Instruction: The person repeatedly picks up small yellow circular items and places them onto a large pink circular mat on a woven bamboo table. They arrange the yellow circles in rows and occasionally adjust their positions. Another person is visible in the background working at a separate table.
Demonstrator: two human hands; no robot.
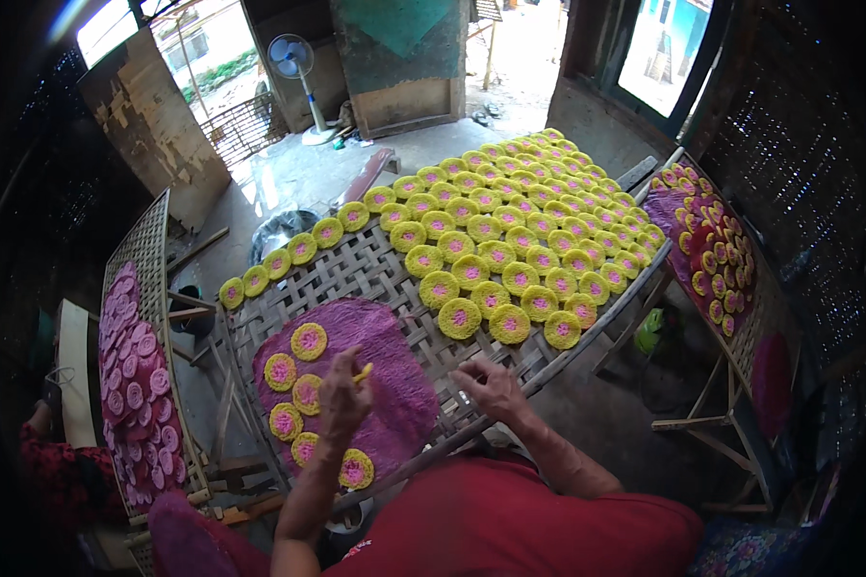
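My left hand is closed above a purple mesh cloth, with a small yellow piece between its fingers. Several round yellow cakes with pink centres lie along the cloth's left side and lower edge. My right hand is over the near edge of a woven bamboo rack, to the right of the cloth. Its fingers are curled together; whatever may be in them is hidden. Many more yellow-and-pink cakes sit in rows across the far and right part of the rack.
At the left a second woven rack bears pink discs on cloth, with another person's patterned sleeve beyond it. A third rack with yellow cakes stands at the right. A pedestal fan and a low bench are farther back.
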